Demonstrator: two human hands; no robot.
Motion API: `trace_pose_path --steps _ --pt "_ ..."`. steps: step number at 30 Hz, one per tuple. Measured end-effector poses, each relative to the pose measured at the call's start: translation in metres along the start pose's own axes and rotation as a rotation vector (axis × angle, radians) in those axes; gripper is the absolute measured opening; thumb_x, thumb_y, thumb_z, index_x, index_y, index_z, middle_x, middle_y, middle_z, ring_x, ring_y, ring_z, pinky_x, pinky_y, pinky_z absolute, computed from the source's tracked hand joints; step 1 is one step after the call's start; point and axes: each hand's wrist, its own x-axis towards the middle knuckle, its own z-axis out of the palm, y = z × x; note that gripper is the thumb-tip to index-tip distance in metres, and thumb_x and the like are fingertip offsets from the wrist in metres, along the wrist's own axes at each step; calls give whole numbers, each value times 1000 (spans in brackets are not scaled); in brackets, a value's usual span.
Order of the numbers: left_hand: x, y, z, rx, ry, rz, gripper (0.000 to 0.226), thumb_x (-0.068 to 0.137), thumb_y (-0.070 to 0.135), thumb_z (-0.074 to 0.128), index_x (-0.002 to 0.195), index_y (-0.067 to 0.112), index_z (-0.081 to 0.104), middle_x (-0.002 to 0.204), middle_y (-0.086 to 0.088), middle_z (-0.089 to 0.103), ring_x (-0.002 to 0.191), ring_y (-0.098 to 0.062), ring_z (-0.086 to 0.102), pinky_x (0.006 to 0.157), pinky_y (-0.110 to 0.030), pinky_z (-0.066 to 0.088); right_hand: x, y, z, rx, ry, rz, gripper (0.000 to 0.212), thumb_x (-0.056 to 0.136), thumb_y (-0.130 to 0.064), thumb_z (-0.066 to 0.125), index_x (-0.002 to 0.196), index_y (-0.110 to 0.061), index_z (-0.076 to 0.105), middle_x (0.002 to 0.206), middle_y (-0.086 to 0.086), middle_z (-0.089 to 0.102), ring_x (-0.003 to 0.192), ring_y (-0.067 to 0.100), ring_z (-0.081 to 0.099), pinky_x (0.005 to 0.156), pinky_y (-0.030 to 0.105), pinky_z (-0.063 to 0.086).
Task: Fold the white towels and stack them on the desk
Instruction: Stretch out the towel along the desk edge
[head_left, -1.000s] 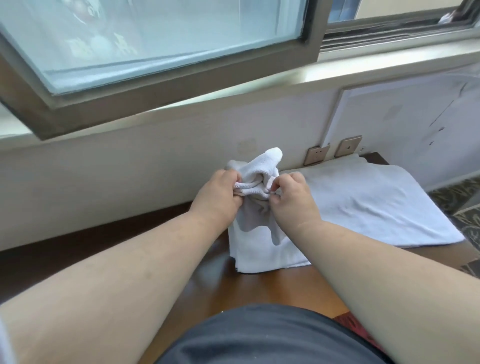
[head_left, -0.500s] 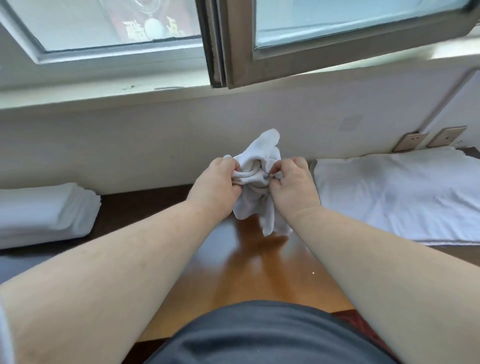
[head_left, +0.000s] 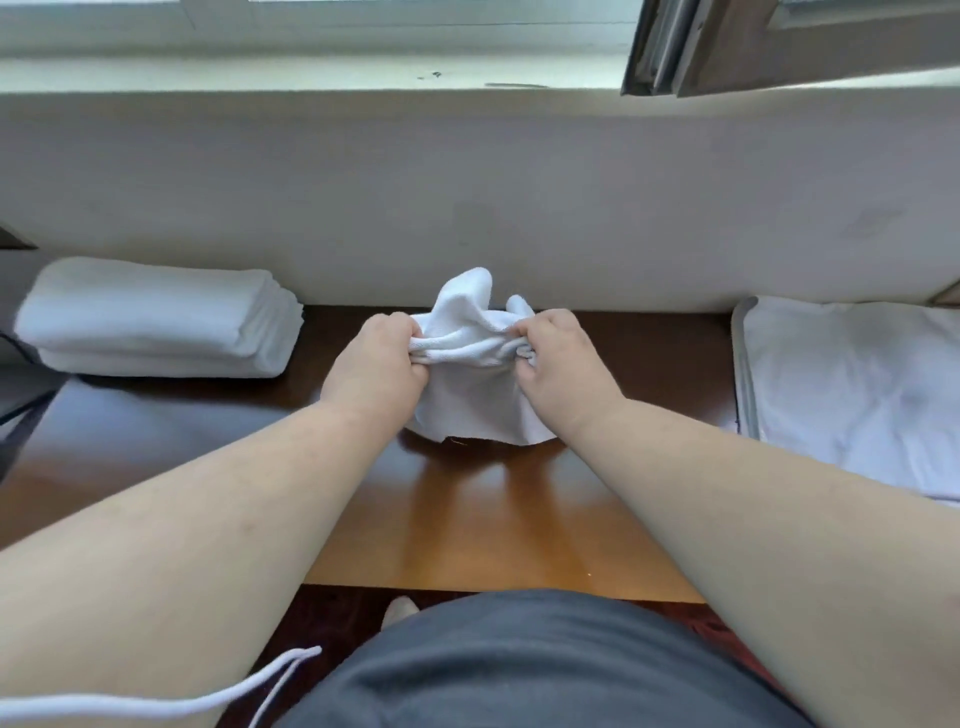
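Bunched white towel (head_left: 475, 384) gripped by left hand (head_left: 376, 371) and right hand (head_left: 563, 371) above table (head_left: 467, 525); folded stack (head_left: 156, 317) at 9 o'clock.

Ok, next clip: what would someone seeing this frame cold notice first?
First, the bunched white towel at the centre, gripped along its top edge by the left hand and right hand above the wooden desk. Then the stack of folded towels at far left against the wall, and a flat white cloth at the right edge.
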Motion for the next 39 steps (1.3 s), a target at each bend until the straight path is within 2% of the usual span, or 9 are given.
trace_pose_path --steps 5,10,17,22,26,30,32,36,39 --pt "26 -79 -17 190 -133 -54 15 84 31 56 97 26 52 102 -1 52 81 -26 58 70 -41 52 16 -20 61 -211 -303 144 63 86 -31 64 145 -27 43 147 2 34 129 25 43 105 35 39" --pt "39 -138 -15 556 -542 -120 52 89 52 55 130 22 44 122 -7 47 99 -31 58 87 -43 51 4 -24 119 -360 -639 370 87 83 -56 61 155 -27 21 155 6 27 134 33 40 108 44 37" --pt "35 -147 1 672 -716 72 50 91 44 49 138 28 41 132 -5 42 109 -30 53 92 -42 49 -12 7 120 -407 -437 652 60 87 -49 51 142 -27 39 146 5 38 138 31 28 107 45 37" --pt "32 -127 11 584 -713 201 56 94 45 50 146 32 34 141 -1 39 118 -26 49 91 -40 48 -36 38 113 -209 -258 976 89 84 -44 68 153 -23 16 144 11 39 131 37 40 104 43 40" --pt "38 -102 25 537 -683 310 55 94 40 51 146 32 34 142 0 40 120 -23 47 87 -34 44 -42 46 109 -180 -337 1098 52 91 -39 59 138 -20 45 136 12 53 127 37 47 104 44 42" --pt "40 -66 43 495 -694 334 51 96 36 48 145 32 34 141 -1 42 117 -24 50 93 -37 45 -58 47 114 -129 -198 959 34 94 -35 56 125 -22 54 130 10 43 122 34 44 101 43 42" --pt "38 -48 56 495 -710 354 48 98 34 45 145 33 34 139 0 43 111 -23 52 87 -37 47 -62 53 114 -36 -72 903 54 90 -34 61 139 -22 41 140 10 38 127 34 40 104 42 38" --pt "29 -21 85 560 -741 413 46 100 32 43 144 34 33 137 1 44 106 -24 53 75 -34 41 -47 66 107 171 -102 973 89 87 -39 69 155 -22 15 150 7 41 136 33 40 109 43 36" --pt "25 -12 102 602 -774 405 47 100 30 43 145 33 32 136 0 46 111 -25 51 77 -34 38 -40 73 106 131 -190 970 49 91 -38 60 134 -17 47 130 10 57 115 33 56 97 40 47"
